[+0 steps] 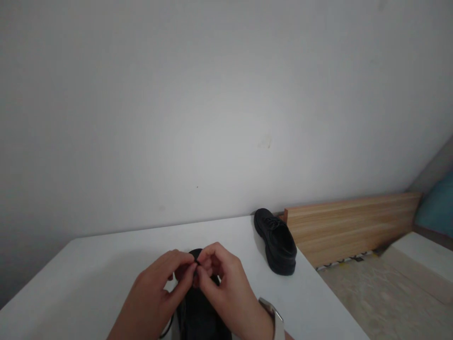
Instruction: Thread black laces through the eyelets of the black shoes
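A black shoe (pixel 198 311) stands on the white table, its toe pointing toward the wall and its near end cut off by the bottom edge. Over its front part, my left hand (pixel 161 283) and my right hand (pixel 222 278) meet, thumb and forefinger of each pinched together. Between the fingertips a bit of dark shoelace shows, mostly hidden by the fingers. A loose black lace end (pixel 167 329) hangs at the shoe's left side. On my right wrist sits a watch (pixel 274 314) with a pale strap.
A second black shoe (pixel 278 248), laced, stands on the white table (pixel 106 269) near its right edge. A plain wall (pixel 212 118) rises behind. To the right are a wooden board (pixel 350 226) and a patterned beige surface (pixel 382 293) below table height.
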The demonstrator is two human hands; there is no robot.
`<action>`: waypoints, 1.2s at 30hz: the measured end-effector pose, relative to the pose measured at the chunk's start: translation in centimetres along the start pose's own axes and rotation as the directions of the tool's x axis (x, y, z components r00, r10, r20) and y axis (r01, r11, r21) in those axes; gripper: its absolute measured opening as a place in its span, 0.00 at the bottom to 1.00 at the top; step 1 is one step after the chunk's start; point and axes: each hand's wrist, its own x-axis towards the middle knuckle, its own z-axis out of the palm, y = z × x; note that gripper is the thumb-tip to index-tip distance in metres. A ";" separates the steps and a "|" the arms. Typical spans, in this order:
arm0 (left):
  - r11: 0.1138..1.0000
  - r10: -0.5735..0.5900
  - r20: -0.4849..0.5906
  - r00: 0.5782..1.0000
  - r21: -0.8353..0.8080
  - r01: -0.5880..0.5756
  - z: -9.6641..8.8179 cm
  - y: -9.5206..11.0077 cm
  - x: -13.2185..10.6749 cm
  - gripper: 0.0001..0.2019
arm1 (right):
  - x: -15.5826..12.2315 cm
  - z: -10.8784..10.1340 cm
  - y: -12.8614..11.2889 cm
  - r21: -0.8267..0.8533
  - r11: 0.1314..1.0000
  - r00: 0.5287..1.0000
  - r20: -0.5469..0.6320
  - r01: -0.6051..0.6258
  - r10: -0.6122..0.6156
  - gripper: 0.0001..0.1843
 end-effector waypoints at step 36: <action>0.673 -0.340 0.416 0.843 -0.518 0.527 5.0 -12.0 1.9 0.06 | 2.5 -4.8 -6.9 -0.041 0.884 0.875 -0.130 0.465 -0.466 0.08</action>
